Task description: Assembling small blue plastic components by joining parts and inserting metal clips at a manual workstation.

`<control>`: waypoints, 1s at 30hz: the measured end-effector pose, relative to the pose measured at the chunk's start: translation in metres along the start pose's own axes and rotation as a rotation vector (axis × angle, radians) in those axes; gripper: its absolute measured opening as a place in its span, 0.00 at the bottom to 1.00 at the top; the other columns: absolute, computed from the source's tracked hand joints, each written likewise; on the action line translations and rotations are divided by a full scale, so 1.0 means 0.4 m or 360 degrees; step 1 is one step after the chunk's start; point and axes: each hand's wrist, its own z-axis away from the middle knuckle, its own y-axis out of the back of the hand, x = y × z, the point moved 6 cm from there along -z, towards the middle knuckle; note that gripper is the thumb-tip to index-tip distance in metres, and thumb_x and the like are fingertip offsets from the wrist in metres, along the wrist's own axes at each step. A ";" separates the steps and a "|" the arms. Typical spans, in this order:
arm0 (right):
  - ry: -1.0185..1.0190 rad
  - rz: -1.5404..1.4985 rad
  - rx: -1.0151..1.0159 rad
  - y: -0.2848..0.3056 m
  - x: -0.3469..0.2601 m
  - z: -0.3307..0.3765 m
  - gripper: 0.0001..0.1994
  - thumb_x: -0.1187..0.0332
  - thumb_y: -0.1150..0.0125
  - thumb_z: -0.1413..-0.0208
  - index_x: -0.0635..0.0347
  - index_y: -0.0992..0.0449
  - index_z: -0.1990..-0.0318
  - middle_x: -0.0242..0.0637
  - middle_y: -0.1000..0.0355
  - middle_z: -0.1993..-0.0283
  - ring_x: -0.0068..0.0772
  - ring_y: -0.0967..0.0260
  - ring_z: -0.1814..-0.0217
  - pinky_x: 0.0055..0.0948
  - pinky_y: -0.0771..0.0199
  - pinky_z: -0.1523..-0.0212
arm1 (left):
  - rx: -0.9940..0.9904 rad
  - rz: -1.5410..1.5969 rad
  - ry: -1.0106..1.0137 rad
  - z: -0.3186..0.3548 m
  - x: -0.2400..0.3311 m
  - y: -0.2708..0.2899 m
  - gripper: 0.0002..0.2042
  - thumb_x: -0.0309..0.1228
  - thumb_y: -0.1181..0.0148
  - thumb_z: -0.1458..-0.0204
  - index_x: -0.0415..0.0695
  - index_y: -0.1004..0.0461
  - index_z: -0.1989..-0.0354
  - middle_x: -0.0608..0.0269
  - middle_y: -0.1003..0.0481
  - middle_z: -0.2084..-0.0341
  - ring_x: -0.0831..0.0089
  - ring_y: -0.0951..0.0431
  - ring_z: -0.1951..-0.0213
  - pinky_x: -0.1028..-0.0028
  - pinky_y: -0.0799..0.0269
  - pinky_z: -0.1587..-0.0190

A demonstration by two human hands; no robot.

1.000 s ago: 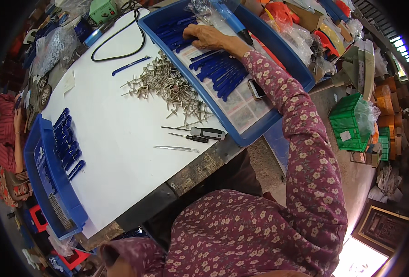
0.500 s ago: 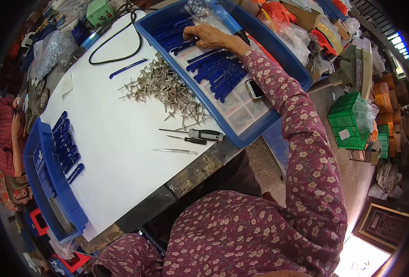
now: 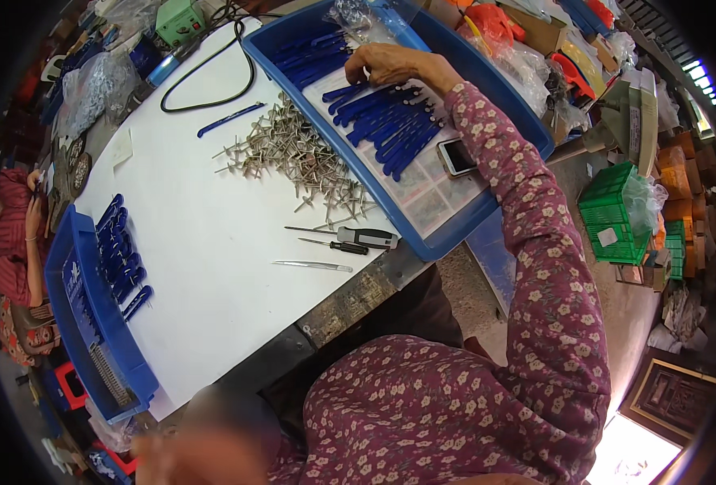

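Observation:
My right hand (image 3: 394,65) reaches over a large blue tray (image 3: 503,109), fingers curled down and pinched at the slim blue plastic strips inside; exactly what the fingertips grip is partly hidden. One group of blue strips (image 3: 386,125) fans out just below the hand, and another bunch (image 3: 305,61) lies to its left in the far end. A phone (image 3: 456,157) rests in the tray under my right forearm. A blurred skin-coloured shape (image 3: 221,453), perhaps my left hand, shows at the lower edge; no fingers can be made out.
Beside the tray lie a heap of T-shaped metal pins (image 3: 281,149), a single blue strip (image 3: 230,120), two screwdrivers (image 3: 366,237) and tweezers (image 3: 313,265). A smaller blue tray (image 3: 115,339) stands left, with blue pieces (image 3: 124,250) along it. Another person (image 3: 18,234) sits beyond.
My right hand has shifted right within the tray, from the far-left bunch toward the fanned group. A blurred shape has appeared at the lower edge where my left sleeve showed. The view shifted slightly.

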 end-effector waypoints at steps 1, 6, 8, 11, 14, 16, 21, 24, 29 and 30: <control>0.0075 -0.0133 -0.0026 0.000 -0.014 -0.020 0.13 0.79 0.50 0.63 0.66 0.28 0.65 0.42 0.28 0.68 0.39 0.30 0.67 0.32 0.32 0.63 | -0.0194 0.0647 -0.0234 -0.008 0.022 -0.046 0.11 0.27 0.49 0.53 0.31 0.31 0.65 0.47 0.32 0.68 0.57 0.29 0.66 0.65 0.33 0.63; 0.0125 -0.0248 0.0392 -0.029 0.031 -0.045 0.13 0.76 0.51 0.58 0.64 0.28 0.63 0.42 0.29 0.66 0.39 0.31 0.64 0.32 0.32 0.60 | -0.1013 0.0507 0.0584 0.215 -0.049 -0.148 0.12 0.11 0.50 0.59 0.34 0.29 0.64 0.52 0.32 0.64 0.61 0.31 0.59 0.67 0.36 0.56; 0.0247 0.0053 0.0954 -0.027 0.016 -0.058 0.13 0.72 0.51 0.54 0.60 0.28 0.59 0.41 0.31 0.61 0.40 0.34 0.58 0.32 0.34 0.55 | -0.1149 0.0460 0.0642 0.275 -0.069 -0.160 0.10 0.13 0.48 0.58 0.35 0.29 0.65 0.54 0.32 0.65 0.62 0.31 0.60 0.69 0.35 0.56; 0.0143 0.0133 0.0789 -0.053 -0.014 -0.089 0.13 0.70 0.49 0.50 0.55 0.28 0.56 0.38 0.34 0.57 0.40 0.37 0.55 0.33 0.37 0.52 | -0.1250 0.0464 0.0771 0.345 -0.088 -0.158 0.09 0.14 0.48 0.57 0.36 0.29 0.66 0.54 0.31 0.65 0.62 0.30 0.62 0.71 0.34 0.59; 0.0125 0.0177 0.0810 -0.065 -0.020 -0.086 0.12 0.70 0.47 0.49 0.53 0.27 0.55 0.35 0.35 0.58 0.39 0.38 0.57 0.33 0.37 0.52 | -0.1332 0.0455 0.0891 0.387 -0.094 -0.147 0.09 0.14 0.49 0.57 0.36 0.29 0.66 0.54 0.31 0.66 0.62 0.29 0.63 0.72 0.33 0.62; 0.0157 0.0221 0.0860 -0.067 -0.022 -0.084 0.12 0.70 0.46 0.49 0.53 0.27 0.56 0.35 0.34 0.58 0.38 0.38 0.57 0.32 0.36 0.53 | -0.1351 0.0481 0.0883 0.386 -0.089 -0.146 0.08 0.14 0.49 0.56 0.36 0.29 0.67 0.55 0.31 0.66 0.63 0.29 0.64 0.73 0.33 0.63; 0.0314 0.0556 0.0945 -0.080 -0.036 -0.083 0.13 0.71 0.44 0.52 0.51 0.26 0.57 0.31 0.36 0.61 0.35 0.37 0.59 0.29 0.30 0.58 | -0.1368 0.0514 0.0932 0.396 -0.098 -0.151 0.07 0.15 0.48 0.55 0.35 0.29 0.68 0.56 0.31 0.67 0.66 0.29 0.65 0.74 0.32 0.65; 0.0233 0.0380 0.0880 -0.078 -0.034 -0.082 0.11 0.71 0.45 0.50 0.57 0.25 0.58 0.34 0.34 0.59 0.37 0.37 0.58 0.30 0.34 0.55 | -0.1368 0.0547 0.0909 0.400 -0.095 -0.154 0.07 0.14 0.49 0.56 0.35 0.29 0.68 0.57 0.31 0.68 0.70 0.30 0.71 0.77 0.35 0.74; 0.0185 0.0345 0.0789 -0.063 -0.033 -0.092 0.12 0.69 0.46 0.50 0.58 0.28 0.57 0.35 0.34 0.60 0.38 0.37 0.58 0.33 0.35 0.54 | -0.1362 0.0589 0.0890 0.407 -0.103 -0.160 0.07 0.14 0.49 0.56 0.35 0.29 0.68 0.57 0.31 0.68 0.70 0.30 0.72 0.78 0.35 0.74; 0.0183 0.0325 0.0748 -0.063 -0.030 -0.095 0.13 0.69 0.46 0.51 0.58 0.29 0.57 0.36 0.35 0.60 0.39 0.38 0.58 0.34 0.36 0.54 | -0.1358 0.0596 0.0877 0.405 -0.102 -0.160 0.06 0.14 0.49 0.55 0.35 0.29 0.69 0.57 0.31 0.68 0.71 0.30 0.72 0.78 0.35 0.74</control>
